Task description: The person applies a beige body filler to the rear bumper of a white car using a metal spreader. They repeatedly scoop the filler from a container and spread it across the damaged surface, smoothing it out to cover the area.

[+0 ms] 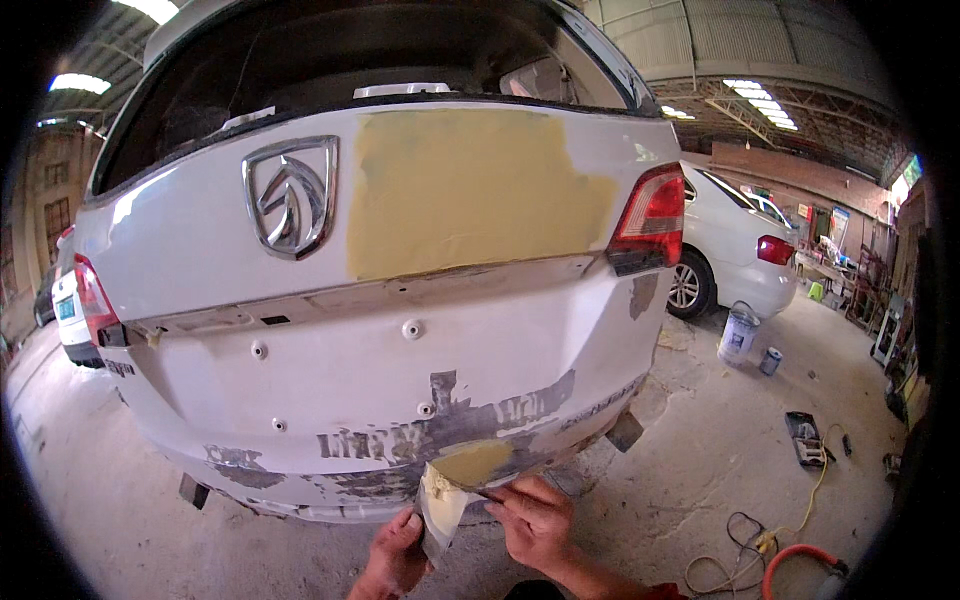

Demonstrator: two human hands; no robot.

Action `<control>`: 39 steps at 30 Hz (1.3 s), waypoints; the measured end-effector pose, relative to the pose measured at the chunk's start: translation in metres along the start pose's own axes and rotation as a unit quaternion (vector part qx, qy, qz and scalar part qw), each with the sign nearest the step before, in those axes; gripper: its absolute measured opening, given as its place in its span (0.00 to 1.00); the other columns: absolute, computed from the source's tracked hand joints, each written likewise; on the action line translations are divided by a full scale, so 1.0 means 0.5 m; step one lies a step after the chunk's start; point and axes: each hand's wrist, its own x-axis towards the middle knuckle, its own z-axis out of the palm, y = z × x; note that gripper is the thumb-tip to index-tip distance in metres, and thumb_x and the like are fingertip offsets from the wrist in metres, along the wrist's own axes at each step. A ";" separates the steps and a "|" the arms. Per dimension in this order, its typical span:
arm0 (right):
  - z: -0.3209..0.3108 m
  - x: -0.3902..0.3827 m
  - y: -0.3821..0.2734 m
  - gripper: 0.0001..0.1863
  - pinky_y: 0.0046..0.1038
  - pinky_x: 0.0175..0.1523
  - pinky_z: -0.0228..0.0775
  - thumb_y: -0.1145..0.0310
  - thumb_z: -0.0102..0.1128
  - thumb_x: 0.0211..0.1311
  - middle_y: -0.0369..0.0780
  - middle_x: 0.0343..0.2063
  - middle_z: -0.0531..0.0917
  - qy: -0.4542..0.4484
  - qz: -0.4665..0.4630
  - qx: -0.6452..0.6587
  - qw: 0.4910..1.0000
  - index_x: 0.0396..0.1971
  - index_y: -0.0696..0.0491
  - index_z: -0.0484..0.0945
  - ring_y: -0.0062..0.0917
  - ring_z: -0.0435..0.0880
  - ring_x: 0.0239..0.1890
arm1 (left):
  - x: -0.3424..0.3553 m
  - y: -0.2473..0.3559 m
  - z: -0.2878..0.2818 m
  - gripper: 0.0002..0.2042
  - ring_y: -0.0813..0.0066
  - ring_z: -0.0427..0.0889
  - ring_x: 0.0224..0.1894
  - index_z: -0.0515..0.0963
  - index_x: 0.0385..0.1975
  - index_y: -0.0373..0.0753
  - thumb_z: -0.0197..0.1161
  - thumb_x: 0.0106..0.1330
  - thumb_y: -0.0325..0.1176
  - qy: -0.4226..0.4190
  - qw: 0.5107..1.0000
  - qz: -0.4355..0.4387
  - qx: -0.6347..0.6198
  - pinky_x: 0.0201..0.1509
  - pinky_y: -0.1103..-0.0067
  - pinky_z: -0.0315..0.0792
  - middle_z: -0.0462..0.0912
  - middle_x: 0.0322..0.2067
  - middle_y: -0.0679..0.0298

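Observation:
My left hand (398, 552) is closed on a small flat putty board (436, 530) with a lump of pale yellow putty (438, 486) on it. My right hand (533, 517) pinches a thin, dark putty spreader (488, 493) whose edge reaches the board; its working end is hard to make out. Just beyond both hands is the car's white rear bumper (340, 482), with grey sanded patches and a small yellow putty patch (474, 463). Higher up, a large yellow putty patch (480, 195) covers the tailgate between the chrome emblem (290, 197) and the right tail light (652, 215).
Another white car (735, 235) stands to the right, near a white bucket (738, 335) and a small can (770, 361). A tool case (803, 440), a yellow cable (806, 500) and an orange hose (785, 556) lie on the concrete floor at the right.

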 end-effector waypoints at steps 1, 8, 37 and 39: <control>-0.002 -0.012 0.001 0.09 0.25 0.34 0.71 0.80 0.71 0.52 0.41 0.29 0.82 -0.001 0.006 0.001 1.000 0.35 0.61 0.86 0.29 0.81 0.29 | -0.008 0.006 0.002 0.26 0.71 0.82 0.36 0.68 0.60 0.38 0.64 0.69 0.45 -0.021 1.000 -0.002 0.004 0.31 0.75 0.77 0.81 0.41 0.63; 0.012 -0.069 0.098 0.11 0.31 0.31 0.67 0.64 0.65 0.66 0.35 0.23 0.76 0.135 0.261 -0.014 0.956 0.34 0.58 0.80 0.22 0.72 0.24 | -0.017 0.009 -0.006 0.23 0.69 0.81 0.39 0.68 0.59 0.35 0.58 0.74 0.45 0.005 0.998 0.063 0.030 0.35 0.72 0.76 0.81 0.42 0.61; 0.000 -0.025 0.016 0.14 0.24 0.35 0.65 0.70 0.61 0.67 0.35 0.25 0.78 0.178 0.348 0.280 0.877 0.21 0.61 0.78 0.17 0.72 0.29 | -0.022 -0.045 0.021 0.16 0.76 0.78 0.35 0.74 0.55 0.32 0.54 0.76 0.37 -0.019 0.995 0.048 0.084 0.34 0.77 0.71 0.82 0.40 0.64; 0.010 -0.046 0.013 0.12 0.25 0.37 0.67 0.74 0.60 0.66 0.37 0.30 0.81 0.150 0.275 0.268 0.911 0.23 0.63 0.79 0.18 0.74 0.33 | -0.018 -0.044 0.021 0.16 0.76 0.77 0.34 0.74 0.54 0.32 0.55 0.75 0.38 -0.001 0.996 0.032 0.084 0.33 0.77 0.70 0.81 0.39 0.64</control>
